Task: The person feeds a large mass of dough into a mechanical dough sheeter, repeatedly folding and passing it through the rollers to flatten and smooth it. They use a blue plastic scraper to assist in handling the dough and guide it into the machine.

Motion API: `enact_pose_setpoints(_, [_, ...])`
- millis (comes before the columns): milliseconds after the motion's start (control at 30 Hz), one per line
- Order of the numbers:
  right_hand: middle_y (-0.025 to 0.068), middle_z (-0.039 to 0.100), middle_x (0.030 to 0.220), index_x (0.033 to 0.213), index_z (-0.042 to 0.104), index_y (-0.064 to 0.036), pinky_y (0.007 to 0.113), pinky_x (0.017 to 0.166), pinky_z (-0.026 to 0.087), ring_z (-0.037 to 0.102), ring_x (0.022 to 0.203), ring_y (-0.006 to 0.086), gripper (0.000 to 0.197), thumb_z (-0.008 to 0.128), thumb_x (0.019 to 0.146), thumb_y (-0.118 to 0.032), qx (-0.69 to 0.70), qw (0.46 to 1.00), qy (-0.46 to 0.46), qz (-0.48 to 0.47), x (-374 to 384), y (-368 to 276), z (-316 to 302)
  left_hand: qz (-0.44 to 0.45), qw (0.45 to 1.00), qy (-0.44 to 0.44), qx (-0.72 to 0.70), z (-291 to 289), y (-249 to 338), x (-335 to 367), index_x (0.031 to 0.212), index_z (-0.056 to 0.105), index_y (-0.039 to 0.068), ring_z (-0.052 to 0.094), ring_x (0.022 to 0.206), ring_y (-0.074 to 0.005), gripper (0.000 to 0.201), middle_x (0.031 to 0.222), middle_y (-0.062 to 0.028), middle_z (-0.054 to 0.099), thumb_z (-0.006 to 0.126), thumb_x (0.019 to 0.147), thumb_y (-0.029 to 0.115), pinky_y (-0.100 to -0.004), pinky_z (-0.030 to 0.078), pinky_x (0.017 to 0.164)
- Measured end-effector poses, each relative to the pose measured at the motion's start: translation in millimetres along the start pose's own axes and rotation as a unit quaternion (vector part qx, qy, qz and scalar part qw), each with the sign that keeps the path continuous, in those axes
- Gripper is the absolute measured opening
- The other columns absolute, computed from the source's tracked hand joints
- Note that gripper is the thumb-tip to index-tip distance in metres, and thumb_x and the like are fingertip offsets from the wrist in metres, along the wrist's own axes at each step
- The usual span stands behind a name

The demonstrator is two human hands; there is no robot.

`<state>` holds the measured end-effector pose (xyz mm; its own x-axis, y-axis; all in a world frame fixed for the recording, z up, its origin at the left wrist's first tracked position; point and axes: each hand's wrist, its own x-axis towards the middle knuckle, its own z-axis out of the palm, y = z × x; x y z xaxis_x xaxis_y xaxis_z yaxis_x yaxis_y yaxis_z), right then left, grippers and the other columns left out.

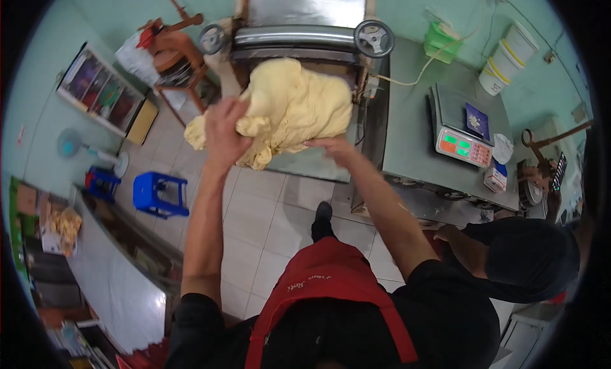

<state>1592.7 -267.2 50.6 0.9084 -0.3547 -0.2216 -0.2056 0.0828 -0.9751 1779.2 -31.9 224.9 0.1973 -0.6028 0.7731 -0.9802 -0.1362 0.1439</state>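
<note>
A big pale-yellow lump of dough (299, 105) lies on the metal bed (318, 165) of a dough sheeter, just in front of its steel roller (296, 37). My left hand (227, 130) is closed on the dough's left side, and a torn-looking flap hangs out beyond it. At the dough's near edge is my right hand (336, 149), slightly blurred, with a finger stretched out against the dough. Its other fingers are partly hidden. The dough's surface is folded and lumpy, smoother at the top.
Handwheels (374, 39) flank the roller. To the right, a steel table (414, 140) bears a digital scale (461, 130) and stacked white tubs (508, 57). A co-worker in a black cap (531, 257) is close at my right. Blue stools (160, 194) stand on the tiled floor at left.
</note>
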Motion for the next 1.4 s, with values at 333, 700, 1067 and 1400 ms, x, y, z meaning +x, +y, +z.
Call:
enact_pose_setpoints(333, [0.0261, 0.068, 0.122, 0.137, 0.058, 0.0066, 0.046, 0.103, 0.051, 0.065, 0.116, 0.0408, 0.068, 0.081, 0.085, -0.031, -0.289, 0.91, 0.295, 0.038, -1, 85, -27, -0.176, 0.941, -0.289, 0.019, 238, -152, -94, 0.146, 0.046, 0.001, 0.042, 0.134, -0.0409, 0.095, 0.134, -0.0174, 0.052, 0.088, 0.065, 0.032, -0.0569, 0.021, 0.124])
enact_pose_setpoints(700, [0.0209, 0.041, 0.152, 0.16, 0.007, -0.007, 0.056, 0.11, 0.048, 0.054, 0.133, 0.0367, 0.11, 0.088, 0.085, -0.015, 0.364, 0.492, 0.789, -0.06, -48, 79, -273, -0.112, 0.964, -0.243, 0.006, 275, -202, -90, 0.147, 0.044, -0.002, 0.043, 0.134, -0.0431, 0.1, 0.136, -0.0229, 0.052, 0.085, 0.067, 0.043, -0.0594, 0.019, 0.123])
enact_pose_setpoints(1067, [0.0197, 0.052, 0.143, 0.161, 0.005, 0.0028, 0.039, 0.091, 0.061, 0.066, 0.113, 0.0274, 0.121, 0.093, 0.079, -0.011, 0.151, 0.508, 0.848, -0.027, -34, 121, -322, -0.115, 0.959, -0.26, 0.014, 280, -214, -95, 0.146, 0.044, -0.001, 0.041, 0.135, -0.0438, 0.097, 0.141, -0.0218, 0.051, 0.089, 0.068, 0.036, -0.057, 0.021, 0.121])
enact_pose_setpoints(1400, [0.0176, 0.06, 0.129, 0.153, 0.02, -0.005, 0.034, 0.074, 0.065, 0.071, 0.094, 0.0244, 0.103, 0.092, 0.08, -0.008, 0.115, 0.454, 0.883, 0.024, -19, 149, -398, -0.151, 0.944, -0.29, 0.039, 289, -212, -95, 0.154, 0.037, 0.001, 0.039, 0.14, -0.0419, 0.11, 0.144, -0.022, 0.049, 0.093, 0.065, 0.031, -0.0549, 0.02, 0.123])
